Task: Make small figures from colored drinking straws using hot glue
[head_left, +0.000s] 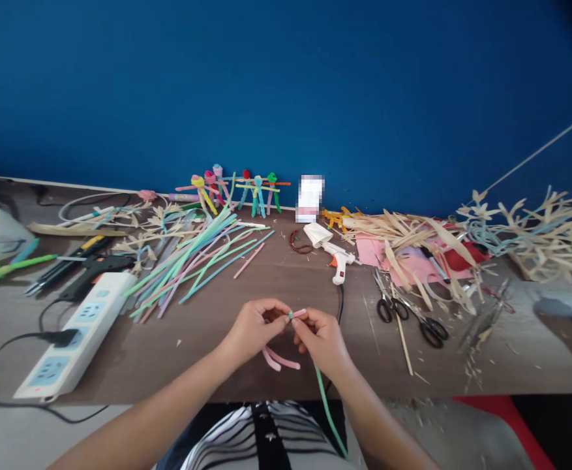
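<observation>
Both my hands meet over the front of the table. Pinched in my left hand (261,326) is a folded pink pipe cleaner (286,361), whose two loose ends curve out below the fingers. My right hand (319,336) has its fingers closed on a green pipe cleaner (329,408), which trails down past the table edge toward my lap. Between the fingertips, a small turn of green wraps around the pink piece, and a short pink tip points right. The fingers partly hide where the two pieces cross.
Behind my hands lies a pile of pastel pipe cleaners (202,248). Small pipe-cleaner figures (258,196) stand along the blue wall. A white glue gun (340,261), scissors (387,307) and dried husk strips (403,232) are to the right. On the left sits a power strip (83,336).
</observation>
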`<state>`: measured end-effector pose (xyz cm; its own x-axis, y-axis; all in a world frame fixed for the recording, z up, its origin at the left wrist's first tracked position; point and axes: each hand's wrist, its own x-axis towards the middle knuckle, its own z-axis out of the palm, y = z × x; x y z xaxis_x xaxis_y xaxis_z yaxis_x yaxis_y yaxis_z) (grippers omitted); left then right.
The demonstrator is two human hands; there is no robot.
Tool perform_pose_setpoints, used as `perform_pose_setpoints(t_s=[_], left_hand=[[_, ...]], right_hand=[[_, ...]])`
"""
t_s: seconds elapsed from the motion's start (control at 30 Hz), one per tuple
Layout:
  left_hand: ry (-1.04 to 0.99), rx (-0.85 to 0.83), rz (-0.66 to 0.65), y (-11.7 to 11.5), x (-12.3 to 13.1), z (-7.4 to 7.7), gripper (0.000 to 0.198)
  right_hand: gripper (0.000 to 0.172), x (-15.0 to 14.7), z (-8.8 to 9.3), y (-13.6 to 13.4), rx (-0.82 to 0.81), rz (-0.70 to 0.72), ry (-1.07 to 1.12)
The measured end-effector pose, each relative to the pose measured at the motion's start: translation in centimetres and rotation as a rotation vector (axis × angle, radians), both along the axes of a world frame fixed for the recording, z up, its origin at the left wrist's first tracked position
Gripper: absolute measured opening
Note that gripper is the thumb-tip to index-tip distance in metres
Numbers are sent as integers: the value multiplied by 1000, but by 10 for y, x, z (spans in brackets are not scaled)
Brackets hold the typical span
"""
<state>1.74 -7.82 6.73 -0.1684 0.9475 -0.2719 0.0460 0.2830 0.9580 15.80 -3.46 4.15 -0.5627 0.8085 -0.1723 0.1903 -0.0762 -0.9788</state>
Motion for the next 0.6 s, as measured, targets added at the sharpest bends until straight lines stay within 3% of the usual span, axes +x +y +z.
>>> perform_pose_setpoints(t_s=[0.2, 0.37, 0.6], left_hand=[[-2, 2, -12, 2, 0, -4, 13], [188, 103, 19, 4, 1, -11, 16], [445, 193, 24, 5, 0, -13, 17]], right_hand=[[23, -2, 1, -1, -1, -21, -32], [20, -3, 0, -1, 18, -3, -62], [19, -1, -4, -2, 187, 9, -126]])
